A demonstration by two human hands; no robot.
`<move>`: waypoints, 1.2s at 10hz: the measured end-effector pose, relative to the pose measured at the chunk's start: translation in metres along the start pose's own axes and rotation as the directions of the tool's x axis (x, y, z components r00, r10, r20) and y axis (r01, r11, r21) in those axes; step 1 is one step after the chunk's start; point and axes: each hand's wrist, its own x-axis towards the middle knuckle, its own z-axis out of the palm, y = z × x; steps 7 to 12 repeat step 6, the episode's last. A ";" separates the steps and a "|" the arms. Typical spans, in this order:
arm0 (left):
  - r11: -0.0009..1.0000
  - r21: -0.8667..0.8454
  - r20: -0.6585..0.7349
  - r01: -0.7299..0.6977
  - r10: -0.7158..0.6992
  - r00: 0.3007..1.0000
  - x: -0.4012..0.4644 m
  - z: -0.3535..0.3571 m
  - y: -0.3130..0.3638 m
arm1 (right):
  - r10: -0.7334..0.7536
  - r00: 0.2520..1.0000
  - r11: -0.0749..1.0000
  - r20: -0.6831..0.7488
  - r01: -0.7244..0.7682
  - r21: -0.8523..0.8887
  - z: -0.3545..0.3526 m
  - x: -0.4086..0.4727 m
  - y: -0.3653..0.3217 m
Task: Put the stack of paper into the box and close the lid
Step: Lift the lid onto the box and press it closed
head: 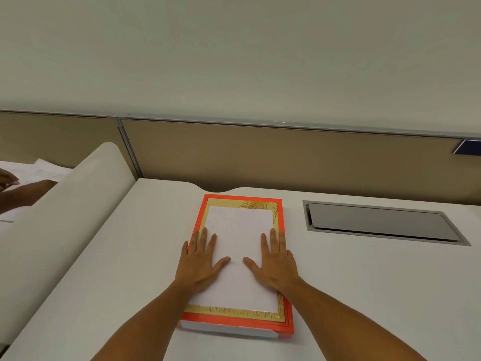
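A flat orange box (235,322) with a gold-patterned border lies in the middle of the white desk (364,295). The white stack of paper (240,227) rests within the gold border; I cannot tell whether it sits on the lid or inside the box. My left hand (201,261) lies flat on the paper's left side, fingers spread. Flat on the right side is my right hand (276,261), its outer fingers reaching over the gold border. Neither hand grips anything.
A grey recessed cable hatch (380,222) sits in the desk to the right of the box. A curved white divider (78,204) rises on the left. Behind it, another person's hand (13,187) rests on printed sheets (46,170). A tan partition (260,157) backs the desk.
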 end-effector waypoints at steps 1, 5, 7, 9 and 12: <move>1.000 -0.013 0.109 0.007 -0.006 0.994 0.003 -0.010 0.001 | -0.015 0.996 1.000 0.090 0.017 -0.021 -0.009 -0.001 0.003; 0.999 -0.013 0.009 -0.029 0.029 1.000 0.001 -0.109 0.049 | -0.092 0.993 0.993 -0.072 0.086 -0.080 -0.099 -0.036 0.030; 0.996 0.004 -0.061 -0.091 0.091 0.994 -0.002 -0.126 0.066 | -0.092 0.983 0.992 -0.157 0.077 -0.100 -0.116 -0.047 0.039; 0.996 0.004 -0.061 -0.091 0.091 0.994 -0.002 -0.126 0.066 | -0.092 0.983 0.992 -0.157 0.077 -0.100 -0.116 -0.047 0.039; 0.996 0.004 -0.061 -0.091 0.091 0.994 -0.002 -0.126 0.066 | -0.092 0.983 0.992 -0.157 0.077 -0.100 -0.116 -0.047 0.039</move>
